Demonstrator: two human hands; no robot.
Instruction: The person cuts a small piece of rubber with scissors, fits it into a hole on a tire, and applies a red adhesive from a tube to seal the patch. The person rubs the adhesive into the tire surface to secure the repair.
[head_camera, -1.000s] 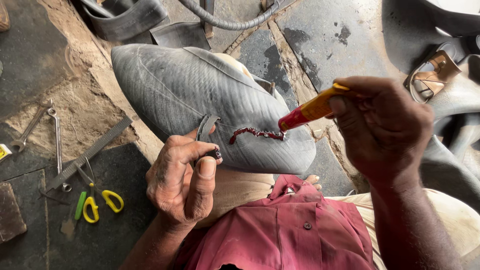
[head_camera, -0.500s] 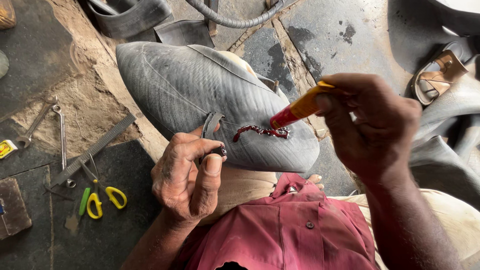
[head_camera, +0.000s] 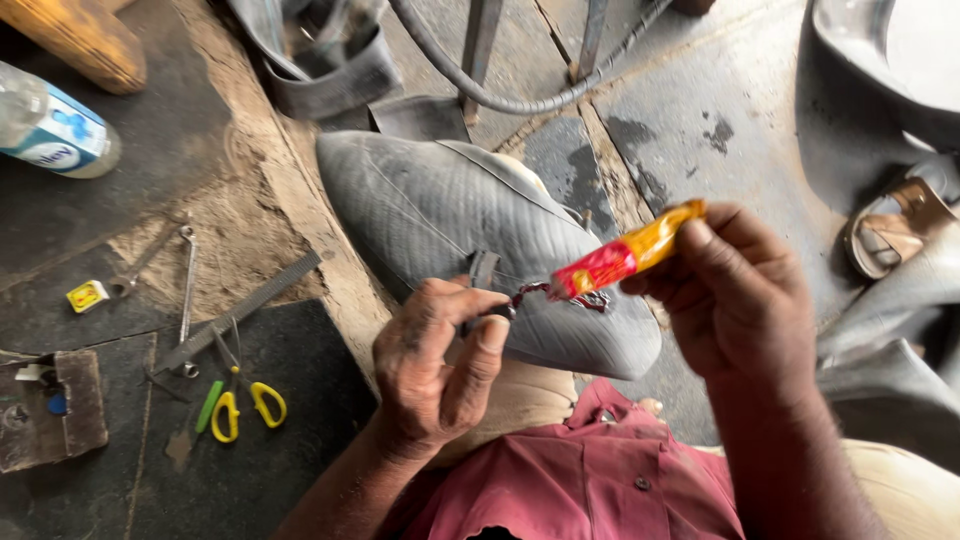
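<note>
Gluing step: right hand (head_camera: 745, 300) squeezes the red-yellow glue tube (head_camera: 625, 255) over the grey inner tube (head_camera: 470, 240) draped on the knee; left hand (head_camera: 435, 360) pinches it steady. Next calls for spreading the red bead (head_camera: 530, 292) evenly.

Matt grey rubber inner tube (head_camera: 440, 215), glossy red-and-yellow plastic glue tube (head_camera: 625, 257), dull metal file (head_camera: 240, 310), yellow plastic-handled scissors (head_camera: 240, 405), rough concrete floor (head_camera: 690, 120).

Single head-worn view, looking steeply down from close above onto both hands (head_camera: 600, 340) over the lap. Near edge filled by a red shirt (head_camera: 580, 490); far edge reaching the concrete floor (head_camera: 700, 110).
</note>
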